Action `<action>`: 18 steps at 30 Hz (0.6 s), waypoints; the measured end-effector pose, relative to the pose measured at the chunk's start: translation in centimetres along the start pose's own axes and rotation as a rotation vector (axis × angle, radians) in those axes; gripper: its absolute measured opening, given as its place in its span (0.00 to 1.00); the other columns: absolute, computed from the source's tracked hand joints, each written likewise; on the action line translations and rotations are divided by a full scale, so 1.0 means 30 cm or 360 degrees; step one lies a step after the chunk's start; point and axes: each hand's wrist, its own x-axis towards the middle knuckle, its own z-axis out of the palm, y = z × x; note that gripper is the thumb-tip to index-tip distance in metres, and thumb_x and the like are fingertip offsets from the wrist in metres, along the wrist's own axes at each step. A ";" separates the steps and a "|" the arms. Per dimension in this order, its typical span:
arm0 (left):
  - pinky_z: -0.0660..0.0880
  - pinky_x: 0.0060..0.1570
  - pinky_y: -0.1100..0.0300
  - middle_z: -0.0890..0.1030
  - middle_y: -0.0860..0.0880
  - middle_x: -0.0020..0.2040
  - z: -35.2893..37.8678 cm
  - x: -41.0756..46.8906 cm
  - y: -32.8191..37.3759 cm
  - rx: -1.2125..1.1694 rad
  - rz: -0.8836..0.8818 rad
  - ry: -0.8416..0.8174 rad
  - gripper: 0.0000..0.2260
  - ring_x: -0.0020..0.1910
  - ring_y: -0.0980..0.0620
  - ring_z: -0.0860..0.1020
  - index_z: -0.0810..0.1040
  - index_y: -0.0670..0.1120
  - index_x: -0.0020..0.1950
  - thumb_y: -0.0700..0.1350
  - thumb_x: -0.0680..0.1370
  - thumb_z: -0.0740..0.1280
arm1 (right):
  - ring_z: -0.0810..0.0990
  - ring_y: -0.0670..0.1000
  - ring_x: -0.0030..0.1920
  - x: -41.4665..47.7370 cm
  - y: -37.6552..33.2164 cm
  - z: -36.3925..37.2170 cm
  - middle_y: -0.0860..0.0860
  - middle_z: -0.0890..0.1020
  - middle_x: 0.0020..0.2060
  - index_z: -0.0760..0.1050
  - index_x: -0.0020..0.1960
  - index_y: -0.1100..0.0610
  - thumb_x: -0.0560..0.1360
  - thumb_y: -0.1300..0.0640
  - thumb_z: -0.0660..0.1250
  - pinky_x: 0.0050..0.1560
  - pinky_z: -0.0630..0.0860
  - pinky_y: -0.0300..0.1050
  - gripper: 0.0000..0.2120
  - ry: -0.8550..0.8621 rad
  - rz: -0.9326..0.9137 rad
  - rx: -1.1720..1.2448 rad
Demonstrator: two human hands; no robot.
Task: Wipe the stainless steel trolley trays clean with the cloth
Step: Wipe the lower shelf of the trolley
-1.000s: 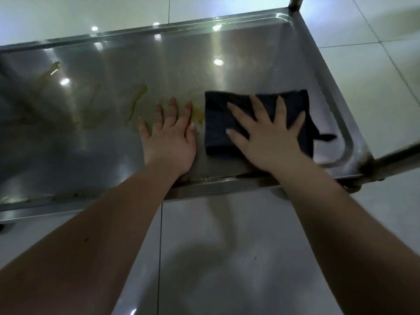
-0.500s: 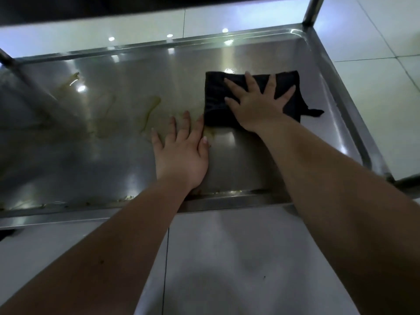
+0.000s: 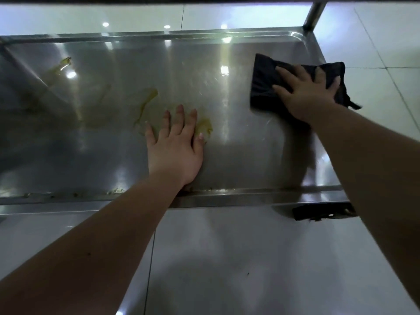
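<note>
Obs.: dark, folded square cloth (image 3: pixel 263 89) lies at the far right of the shallow stainless steel trolley tray (image 3: pixel 238 160). Its right part laps over the tray's right rim, and a small tail of fabric sticks out past it.

Right hand (image 3: pixel 306 94) lies palm down on the cloth with fingers (image 3: pixel 284 72) straight and spread wide. It presses rather than grips. Judged reason: a flat, spread palm loads the whole cloth against the metal and lets it slide. The position suits working the side wall and corner.

Left hand (image 3: pixel 175 148) rests palm down on bare metal by the near rim, fingers straight and close together, holding nothing. Probably a brace, taking leaning weight and steadying the trolley against the wiping push.

Its thumb sits just beside a yellowish smear (image 3: pixel 205 128); contact cannot be confirmed. A longer yellow streak (image 3: pixel 147 101) lies just past the fingertips. A third yellow mark (image 3: pixel 62 64) sits far left. All are well apart from the cloth, so that area reads as not yet wiped.

Unclear:
- Cloth under the palm is hidden.
- Light glare masks any film on the steel.
- The tray's left end is dim and cut off.
- The round metal corner post (image 3: pixel 314 15) runs out of frame.
- A dark object (image 3: pixel 322 211) sits under the near right corner, possibly a castor; cannot tell.
</note>
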 end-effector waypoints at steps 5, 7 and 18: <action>0.41 0.73 0.35 0.42 0.49 0.81 -0.013 -0.007 -0.002 -0.0030 -0.0090 0.0050 0.26 0.79 0.44 0.41 0.46 0.56 0.80 0.54 0.82 0.48 | 0.41 0.64 0.78 -0.094 -0.249 0.040 0.42 0.50 0.79 0.48 0.76 0.31 0.76 0.29 0.46 0.66 0.35 0.78 0.29 0.0027 -0.0223 0.0006; 0.37 0.73 0.35 0.41 0.48 0.81 -0.013 -0.016 -0.007 -0.0021 -0.0178 0.0113 0.27 0.79 0.44 0.40 0.45 0.54 0.81 0.52 0.82 0.49 | 0.40 0.64 0.77 -0.160 -0.362 0.074 0.42 0.49 0.79 0.47 0.76 0.30 0.75 0.27 0.44 0.65 0.33 0.77 0.30 0.0031 -0.0380 -0.0032; 0.43 0.75 0.40 0.48 0.54 0.81 -0.045 0.029 -0.140 0.0048 0.0068 -0.0176 0.25 0.79 0.45 0.48 0.45 0.57 0.80 0.55 0.83 0.44 | 0.41 0.61 0.78 -0.173 0.022 0.044 0.42 0.51 0.79 0.48 0.75 0.30 0.77 0.32 0.48 0.72 0.36 0.70 0.27 0.0037 -0.0059 -0.0076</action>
